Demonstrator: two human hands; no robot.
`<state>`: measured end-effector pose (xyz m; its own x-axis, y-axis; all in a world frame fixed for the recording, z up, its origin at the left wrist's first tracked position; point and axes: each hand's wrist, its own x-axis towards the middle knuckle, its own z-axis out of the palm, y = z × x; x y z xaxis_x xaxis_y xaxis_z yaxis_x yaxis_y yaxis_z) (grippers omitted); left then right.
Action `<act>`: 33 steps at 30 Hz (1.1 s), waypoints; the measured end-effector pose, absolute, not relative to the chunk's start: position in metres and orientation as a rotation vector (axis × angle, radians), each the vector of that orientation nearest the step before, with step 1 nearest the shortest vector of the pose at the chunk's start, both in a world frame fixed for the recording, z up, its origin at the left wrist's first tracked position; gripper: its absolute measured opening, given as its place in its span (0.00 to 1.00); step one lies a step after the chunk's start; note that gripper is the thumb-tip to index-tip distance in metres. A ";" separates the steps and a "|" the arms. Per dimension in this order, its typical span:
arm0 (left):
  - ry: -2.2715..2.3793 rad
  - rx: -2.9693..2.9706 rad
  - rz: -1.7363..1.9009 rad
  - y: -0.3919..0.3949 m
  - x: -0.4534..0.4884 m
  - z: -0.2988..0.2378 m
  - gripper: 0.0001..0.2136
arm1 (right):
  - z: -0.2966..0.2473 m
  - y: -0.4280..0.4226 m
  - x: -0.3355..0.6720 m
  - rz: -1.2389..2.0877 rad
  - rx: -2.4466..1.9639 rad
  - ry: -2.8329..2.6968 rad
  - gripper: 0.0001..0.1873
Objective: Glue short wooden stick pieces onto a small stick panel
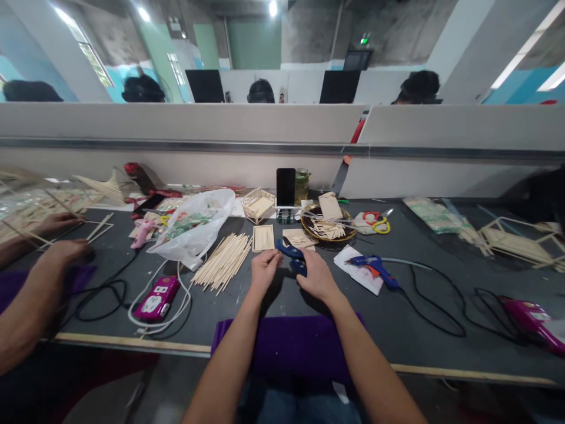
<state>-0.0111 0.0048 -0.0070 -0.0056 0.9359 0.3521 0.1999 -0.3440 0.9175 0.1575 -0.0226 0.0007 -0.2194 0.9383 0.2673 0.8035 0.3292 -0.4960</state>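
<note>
My right hand (315, 274) is wrapped round a blue hand tool (289, 249) that looks like a pair of cutters. Close to the tool's front end, my left hand (265, 268) is closed in a pinch; what its fingers hold is too small to make out. Just beyond my left hand lies a small rectangular wooden frame (263, 238) with a slatted base. A pile of thin wooden sticks (224, 262) spreads to its left. Behind the tool, short cut pieces rest on a piece of card (300, 238). A purple cloth (300, 347) lies under my forearms.
A blue glue gun (375, 268) rests on paper at the right, its cable trailing. Further back are a basket of sticks (329, 227), yellow-handled scissors (382, 224), a hexagonal stick frame (258, 205) and a plastic bag (194, 227). A co-worker's hands (66, 250) work at the left.
</note>
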 end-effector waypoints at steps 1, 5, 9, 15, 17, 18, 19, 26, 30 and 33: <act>1.203 1.631 1.414 0.005 -0.011 -0.008 0.10 | 0.000 -0.023 0.158 0.341 -1.518 -2.081 0.33; 1.228 1.724 1.446 0.003 -0.012 -0.008 0.10 | -0.001 -0.022 0.158 0.353 -1.477 -2.071 0.34; 1.261 1.816 1.463 -0.001 -0.012 -0.005 0.10 | -0.002 -0.022 0.158 0.355 -1.438 -2.049 0.34; 1.322 1.938 1.482 -0.006 -0.013 -0.001 0.10 | -0.002 -0.024 0.157 0.419 -1.405 -2.011 0.33; 1.340 1.972 1.450 -0.006 -0.014 -0.001 0.11 | -0.001 -0.024 0.158 0.462 -1.401 -2.001 0.31; 1.347 1.989 1.436 -0.006 -0.014 -0.002 0.11 | -0.001 -0.024 0.158 0.482 -1.404 -1.996 0.30; 1.353 2.005 1.423 -0.006 -0.015 -0.002 0.11 | 0.000 -0.024 0.158 0.500 -1.409 -1.989 0.29; 1.378 2.062 1.356 -0.005 -0.014 -0.004 0.12 | 0.003 -0.023 0.158 0.588 -1.429 -1.978 0.21; 1.394 2.015 1.335 -0.003 -0.014 -0.005 0.12 | 0.003 -0.019 0.159 0.580 -1.475 -2.026 0.17; 1.375 1.942 1.345 0.000 -0.015 -0.007 0.11 | 0.003 -0.014 0.160 0.558 -1.518 -2.075 0.14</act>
